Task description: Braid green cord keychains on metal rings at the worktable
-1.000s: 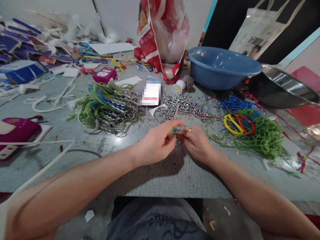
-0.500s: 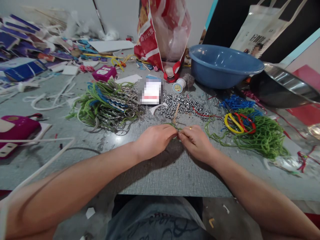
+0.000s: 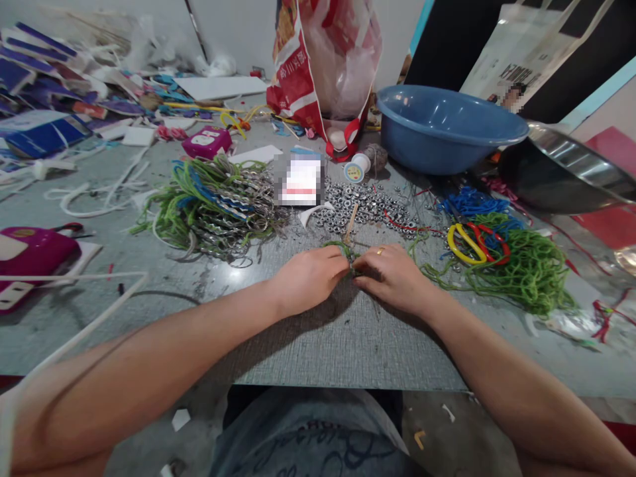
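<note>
Since the previous frame, the right hand [image 3: 397, 273] has loosened: its thumb and forefinger, which were pressed together, now stand apart, while the left hand [image 3: 312, 277] has stayed nearly in place. The left fingers are curled and pinched together on a short green cord [image 3: 338, 245], which lies on the near side of the scattered metal nuts [image 3: 342, 211]. Whether the right fingertips touch the cord, I cannot tell; a gold ring [image 3: 380, 251] shows on that hand. A small dark bit between the two hands is too little to make out.

At the nuts' near edge is a thin wooden stick [image 3: 352, 222]. Close to their left, a phone [image 3: 301, 180] lies face up, and further left is a bundle of braided cords [image 3: 211, 202]. Just beyond the nuts rests a white spool [image 3: 354, 173]; farther past them stand a red bag [image 3: 301, 93] and, beyond to the right, a blue basin [image 3: 442, 146]. Right of the nuts, yellow-and-red scissor handles [image 3: 472, 257] rest against a green cord heap [image 3: 536, 278].
</note>
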Available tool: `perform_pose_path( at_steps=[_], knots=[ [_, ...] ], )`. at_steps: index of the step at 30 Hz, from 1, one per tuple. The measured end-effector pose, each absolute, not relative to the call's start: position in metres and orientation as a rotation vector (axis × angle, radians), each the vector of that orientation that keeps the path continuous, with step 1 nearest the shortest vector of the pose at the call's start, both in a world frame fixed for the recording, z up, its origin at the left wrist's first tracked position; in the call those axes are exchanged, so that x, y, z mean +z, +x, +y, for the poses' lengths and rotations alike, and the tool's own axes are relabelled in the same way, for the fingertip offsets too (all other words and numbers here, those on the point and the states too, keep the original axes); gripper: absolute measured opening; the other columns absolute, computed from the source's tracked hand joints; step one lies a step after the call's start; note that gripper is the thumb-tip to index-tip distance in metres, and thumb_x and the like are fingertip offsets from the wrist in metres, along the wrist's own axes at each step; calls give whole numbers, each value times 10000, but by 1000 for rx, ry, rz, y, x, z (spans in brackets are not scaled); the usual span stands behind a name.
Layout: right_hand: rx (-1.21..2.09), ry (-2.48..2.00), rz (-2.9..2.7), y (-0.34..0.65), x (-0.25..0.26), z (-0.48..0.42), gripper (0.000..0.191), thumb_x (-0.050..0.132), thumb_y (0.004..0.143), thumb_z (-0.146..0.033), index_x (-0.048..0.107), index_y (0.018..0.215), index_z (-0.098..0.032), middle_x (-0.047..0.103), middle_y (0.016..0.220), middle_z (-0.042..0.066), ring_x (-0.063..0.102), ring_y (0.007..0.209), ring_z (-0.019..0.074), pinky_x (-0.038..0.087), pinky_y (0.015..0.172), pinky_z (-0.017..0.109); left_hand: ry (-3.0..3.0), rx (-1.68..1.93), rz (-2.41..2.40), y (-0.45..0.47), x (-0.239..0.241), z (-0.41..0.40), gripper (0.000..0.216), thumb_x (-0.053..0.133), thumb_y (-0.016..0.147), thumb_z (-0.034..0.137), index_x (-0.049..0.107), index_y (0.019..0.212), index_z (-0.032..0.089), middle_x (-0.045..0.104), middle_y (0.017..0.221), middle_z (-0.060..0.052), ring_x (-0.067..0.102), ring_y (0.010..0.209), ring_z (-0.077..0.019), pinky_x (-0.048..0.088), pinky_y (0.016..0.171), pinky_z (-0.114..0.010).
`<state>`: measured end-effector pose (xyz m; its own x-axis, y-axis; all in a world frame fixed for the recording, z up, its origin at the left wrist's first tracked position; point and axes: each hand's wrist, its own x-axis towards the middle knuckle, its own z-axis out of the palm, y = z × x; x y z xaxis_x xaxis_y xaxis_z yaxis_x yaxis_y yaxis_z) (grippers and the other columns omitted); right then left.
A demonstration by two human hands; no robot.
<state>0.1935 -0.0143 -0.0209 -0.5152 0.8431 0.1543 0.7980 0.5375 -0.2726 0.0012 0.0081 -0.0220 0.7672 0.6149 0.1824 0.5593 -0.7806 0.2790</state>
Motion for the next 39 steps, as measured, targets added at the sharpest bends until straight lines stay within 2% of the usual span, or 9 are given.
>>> perform_pose_path(
  at_steps=[8,14,26,34,39],
  knots=[
    [258,-1380,-2522,192,-22,-14,125,627,797,-270,629,879,-175,663,831,50,580,828,202,332,744,330,2799,248,921,3,-26,9,188,437,864,141,625,869,141,546,846,-48,557,770,-161,474,679,-278],
    [344,-1391,-2470,193,-18,-14,68,575,824,-209,632,830,-172,671,774,32,577,762,177,326,739,324,2800,214,942,4,-28,8,195,429,874,145,623,893,138,535,875,-55,551,807,-173,476,706,-291],
    [245,-1403,-2516,191,-24,-14,125,586,836,-245,691,797,-189,682,782,41,588,792,186,330,737,334,2825,279,945,5,-33,8,203,427,881,174,629,887,148,562,862,-52,556,798,-172,472,685,-287],
    [131,-1361,-2540,189,-24,-19,176,552,842,-249,666,724,-185,656,741,40,558,753,184,308,719,333,2884,306,912,5,-34,7,184,448,878,176,624,832,146,561,822,-46,548,763,-167,462,659,-279],
    [87,-1340,-2512,185,-26,-19,180,529,803,-182,626,653,-170,620,672,35,539,688,165,320,677,313,2906,301,906,5,-35,7,168,454,867,151,610,805,138,562,819,-48,548,769,-171,465,672,-283]
  ],
)
